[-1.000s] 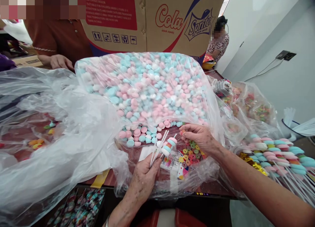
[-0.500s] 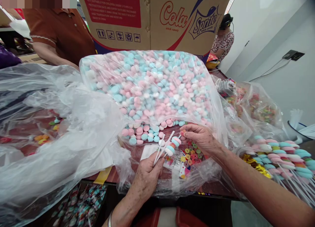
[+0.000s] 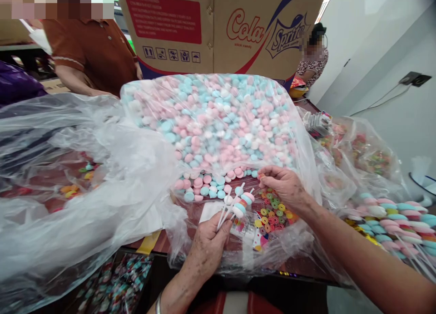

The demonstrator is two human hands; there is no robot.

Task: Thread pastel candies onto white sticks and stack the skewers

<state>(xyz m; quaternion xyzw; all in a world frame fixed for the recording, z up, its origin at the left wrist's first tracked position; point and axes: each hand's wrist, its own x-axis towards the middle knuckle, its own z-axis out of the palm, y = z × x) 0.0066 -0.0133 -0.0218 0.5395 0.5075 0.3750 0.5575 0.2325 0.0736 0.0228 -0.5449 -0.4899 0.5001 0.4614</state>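
Reddish tabletop (image 3: 167,242) beneath, left grip (image 3: 208,243) clenches white sticks (image 3: 223,212), right grip (image 3: 284,187) pinches a gummy (image 3: 260,176).

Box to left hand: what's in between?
Head view: after the box comes the clear bag of candies, then loose candies, then some table and a white sheet by the left hand.

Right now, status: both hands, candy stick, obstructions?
Left hand gripping white sticks, one threaded with candies. Right hand pinching small reddish candy, off the stick. Crumpled plastic at table edge.
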